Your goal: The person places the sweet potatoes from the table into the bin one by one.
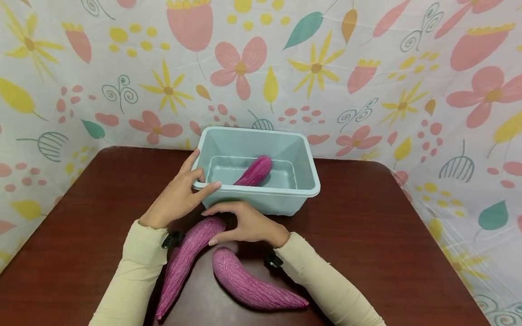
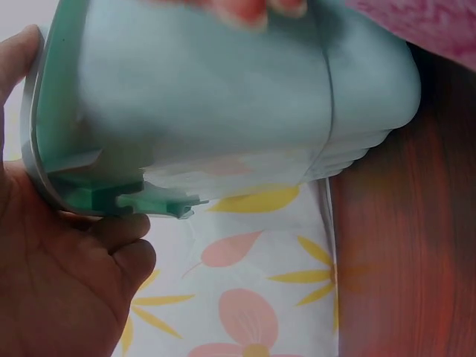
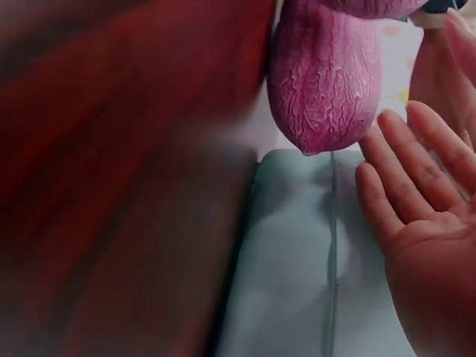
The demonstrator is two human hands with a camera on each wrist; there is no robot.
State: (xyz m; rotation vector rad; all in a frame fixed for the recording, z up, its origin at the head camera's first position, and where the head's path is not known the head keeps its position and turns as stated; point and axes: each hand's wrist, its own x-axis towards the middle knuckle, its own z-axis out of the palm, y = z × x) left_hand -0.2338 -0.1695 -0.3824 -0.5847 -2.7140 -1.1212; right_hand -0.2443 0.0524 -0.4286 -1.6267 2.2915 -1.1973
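A light blue plastic tub [image 1: 261, 199] stands toward the back of the table. My left hand [image 1: 175, 199] grips its left rim near the front corner, fingers at the side and thumb over the front edge; in the left wrist view the curled fingers [image 2: 134, 249] hook the rim. Inside the tub lies a purple sweet potato [image 1: 257, 171], its lower end hidden by the front wall. My right hand [image 1: 248, 224] holds nothing, its fingers spread beside the upper end of a long wrinkled sweet potato [image 1: 189, 249]. Another curved sweet potato [image 1: 253, 285] lies below that hand.
The dark reddish-brown table [image 1: 367, 253] runs back to a wall covered with flower-patterned cloth [image 1: 346, 81]. Small black wrist cameras sit under both cream sleeves [image 1: 326, 280].
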